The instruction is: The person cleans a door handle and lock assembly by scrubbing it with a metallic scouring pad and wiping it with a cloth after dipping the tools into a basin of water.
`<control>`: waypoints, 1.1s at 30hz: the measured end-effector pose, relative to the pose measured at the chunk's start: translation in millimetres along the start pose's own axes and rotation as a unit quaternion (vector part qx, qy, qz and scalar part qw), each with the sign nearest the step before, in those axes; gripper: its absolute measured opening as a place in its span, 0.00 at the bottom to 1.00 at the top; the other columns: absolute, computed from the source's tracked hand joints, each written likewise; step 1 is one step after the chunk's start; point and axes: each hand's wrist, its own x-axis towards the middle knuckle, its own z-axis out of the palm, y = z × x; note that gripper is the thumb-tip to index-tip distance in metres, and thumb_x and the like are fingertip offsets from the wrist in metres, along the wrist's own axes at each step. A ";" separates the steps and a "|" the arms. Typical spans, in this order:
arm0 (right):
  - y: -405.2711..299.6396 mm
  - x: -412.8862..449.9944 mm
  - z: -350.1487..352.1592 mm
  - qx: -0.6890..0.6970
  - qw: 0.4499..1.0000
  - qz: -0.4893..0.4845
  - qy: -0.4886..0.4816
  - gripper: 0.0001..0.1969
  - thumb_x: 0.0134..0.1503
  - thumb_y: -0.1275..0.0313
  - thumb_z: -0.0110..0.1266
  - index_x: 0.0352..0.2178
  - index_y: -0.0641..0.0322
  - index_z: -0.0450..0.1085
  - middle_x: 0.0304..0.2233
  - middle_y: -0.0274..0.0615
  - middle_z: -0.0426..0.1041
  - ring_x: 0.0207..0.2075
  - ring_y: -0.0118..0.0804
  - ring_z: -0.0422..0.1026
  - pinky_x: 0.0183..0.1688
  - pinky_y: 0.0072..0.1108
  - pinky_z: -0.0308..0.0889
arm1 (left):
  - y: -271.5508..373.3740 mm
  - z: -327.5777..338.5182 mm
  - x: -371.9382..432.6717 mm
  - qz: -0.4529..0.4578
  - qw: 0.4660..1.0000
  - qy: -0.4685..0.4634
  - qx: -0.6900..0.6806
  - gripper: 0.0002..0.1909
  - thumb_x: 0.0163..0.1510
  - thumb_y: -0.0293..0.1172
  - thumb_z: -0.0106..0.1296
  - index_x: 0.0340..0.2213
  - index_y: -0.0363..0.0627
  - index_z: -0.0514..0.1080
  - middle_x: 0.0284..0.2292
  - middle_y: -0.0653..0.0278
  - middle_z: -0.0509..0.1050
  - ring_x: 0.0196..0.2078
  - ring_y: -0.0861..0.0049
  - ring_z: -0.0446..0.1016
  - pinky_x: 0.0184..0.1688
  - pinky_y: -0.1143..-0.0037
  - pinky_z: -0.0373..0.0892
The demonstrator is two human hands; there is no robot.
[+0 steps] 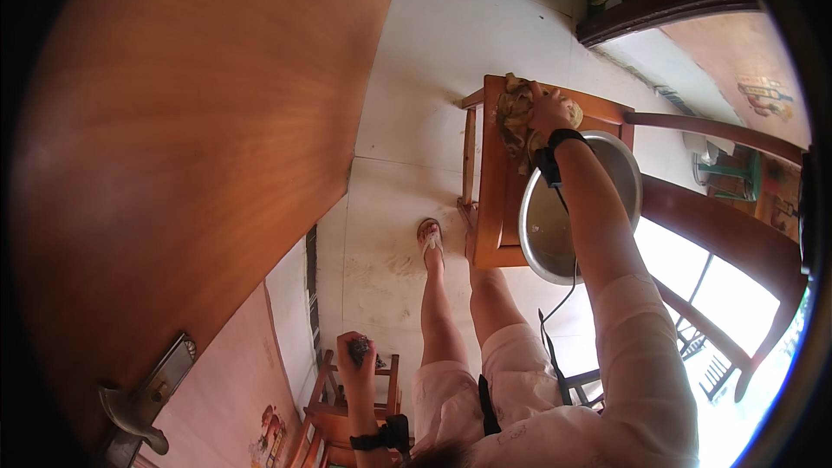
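My right hand (pixel 551 109) grips a crumpled brown-yellow cloth (pixel 517 117) on the seat of a wooden chair (pixel 497 208). Under my right forearm, a round metal basin (pixel 549 234) with cloudy liquid in it stands on the same seat, close to the cloth. My left hand (pixel 356 354) is raised at the lower middle, away from the chair, with its fingers closed around a dark metallic scouring pad (pixel 359 350). Both wrists wear black straps with small devices, and a cable hangs from the right one.
A large wooden door (pixel 214 110) with a metal handle (pixel 133 413) fills the left side. Another wooden chair (pixel 331 416) stands at the lower left, behind my left hand. My sandalled foot (pixel 430 237) rests on the pale tiled floor (pixel 403 188). A green stool (pixel 747 179) is at the right.
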 end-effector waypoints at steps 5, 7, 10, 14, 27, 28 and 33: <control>-18.7 -29.5 -27.7 0.142 0.982 -0.121 0.026 0.30 0.45 0.67 0.58 0.51 0.44 0.58 0.45 0.50 0.67 0.51 0.60 0.64 0.48 0.45 0.64 | 14.2 -13.3 -15.6 -0.015 0.999 0.047 0.009 0.09 0.53 0.23 0.52 0.36 0.42 0.64 0.25 0.70 0.66 0.25 0.86 0.63 0.27 0.83 0.62; -14.8 -63.1 -60.8 0.261 0.932 -0.223 0.112 0.29 0.43 0.70 0.58 0.50 0.44 0.61 0.42 0.47 0.70 0.48 0.53 0.67 0.47 0.39 0.66 | 9.9 -22.6 -20.1 -0.005 0.999 0.045 -0.002 0.08 0.54 0.24 0.52 0.36 0.43 0.64 0.23 0.71 0.66 0.24 0.87 0.64 0.25 0.83 0.62; -4.3 -123.6 -108.3 0.345 0.856 -0.327 0.204 0.30 0.40 0.74 0.60 0.48 0.48 0.65 0.39 0.47 0.70 0.44 0.50 0.70 0.46 0.32 0.68 | 29.4 -30.6 -31.5 -0.014 0.996 0.080 -0.024 0.08 0.54 0.24 0.52 0.35 0.43 0.64 0.22 0.71 0.66 0.22 0.88 0.64 0.22 0.84 0.62; -3.9 -172.7 -138.8 0.550 0.723 -0.408 0.090 0.27 0.48 0.76 0.62 0.50 0.57 0.63 0.46 0.35 0.71 0.47 0.33 0.70 0.47 0.23 0.68 | 40.2 -59.0 -51.2 0.003 0.988 0.116 -0.101 0.09 0.54 0.26 0.53 0.35 0.44 0.64 0.22 0.71 0.65 0.21 0.88 0.63 0.20 0.84 0.62; -152.5 -363.7 -151.8 0.844 0.138 -0.264 -0.447 0.28 0.61 0.49 0.38 0.56 0.54 0.58 0.57 0.33 0.60 0.59 0.40 0.58 0.62 0.38 0.50 | 43.9 -110.0 -144.6 0.107 0.952 0.234 -0.167 0.08 0.55 0.24 0.52 0.35 0.44 0.64 0.22 0.73 0.64 0.20 0.90 0.60 0.19 0.85 0.59; -153.8 -371.6 -150.0 0.828 0.099 -0.259 -0.487 0.28 0.62 0.51 0.37 0.57 0.55 0.57 0.57 0.34 0.60 0.58 0.40 0.59 0.62 0.37 0.50 | 42.4 -113.3 -150.4 0.092 0.947 0.246 -0.186 0.08 0.55 0.24 0.52 0.35 0.44 0.64 0.22 0.73 0.64 0.20 0.90 0.60 0.19 0.85 0.59; -144.0 -427.5 -170.2 0.754 0.210 -0.463 -0.417 0.26 0.62 0.57 0.42 0.57 0.58 0.56 0.58 0.35 0.60 0.58 0.40 0.60 0.61 0.35 0.54 | 37.0 -138.7 -161.2 0.129 0.929 0.293 -0.187 0.10 0.51 0.23 0.56 0.32 0.45 0.64 0.23 0.73 0.64 0.20 0.90 0.60 0.19 0.85 0.58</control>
